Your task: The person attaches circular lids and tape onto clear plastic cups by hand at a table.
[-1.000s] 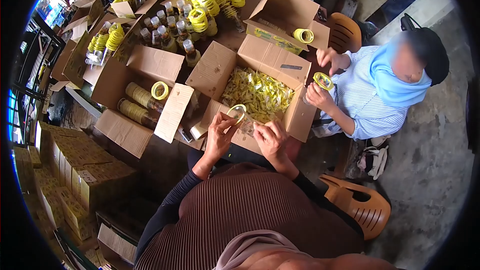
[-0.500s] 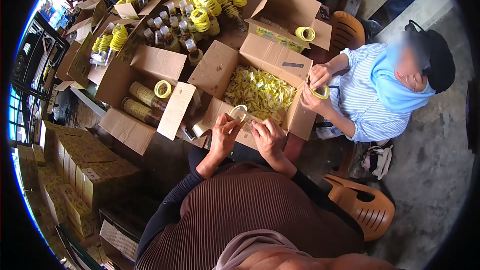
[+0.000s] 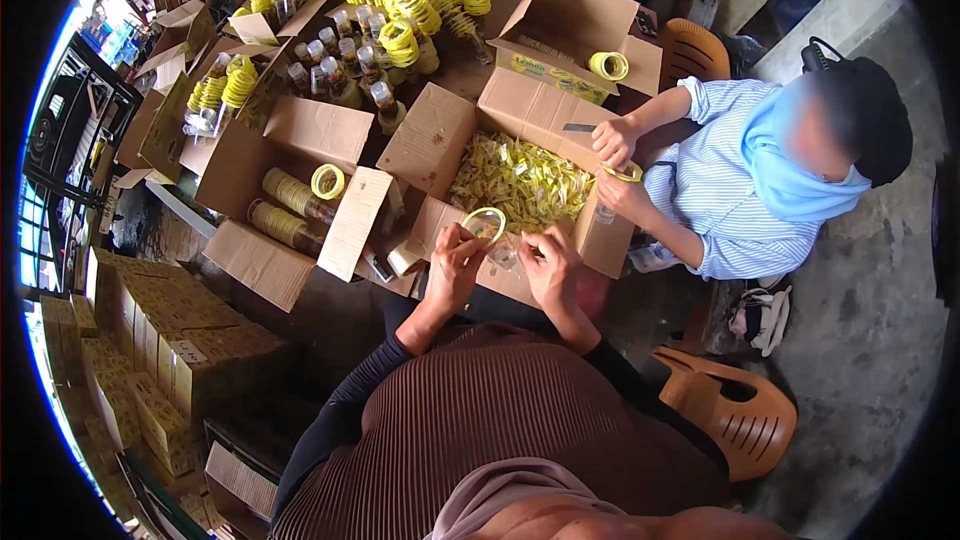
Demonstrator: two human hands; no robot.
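My left hand point(image 3: 455, 265) is closed on a yellow ring point(image 3: 486, 213), held upright over the near flap of a cardboard box. Clear plastic film point(image 3: 505, 252) hangs beside the ring and reaches my right hand point(image 3: 548, 262), whose fingers pinch its edge. Behind both hands, the open box point(image 3: 432, 145) holds a heap of yellow and clear scraps point(image 3: 520, 180). At the left, another open box point(image 3: 262, 258) contains stacks of rings point(image 3: 288, 190) lying on their sides and a single yellow ring point(image 3: 327, 181).
A co-worker point(image 3: 745, 175) at the right holds a yellow ring point(image 3: 622, 172). Capped bottles point(image 3: 345, 50) and yellow ring stacks point(image 3: 410, 8) stand at the back, near another box point(image 3: 580, 15). Orange chairs point(image 3: 735, 420) and stacked cartons point(image 3: 190, 340) flank me.
My right hand has moved slightly right, and more clear film shows between my hands. The co-worker's hands have moved apart, one rising from the ring.
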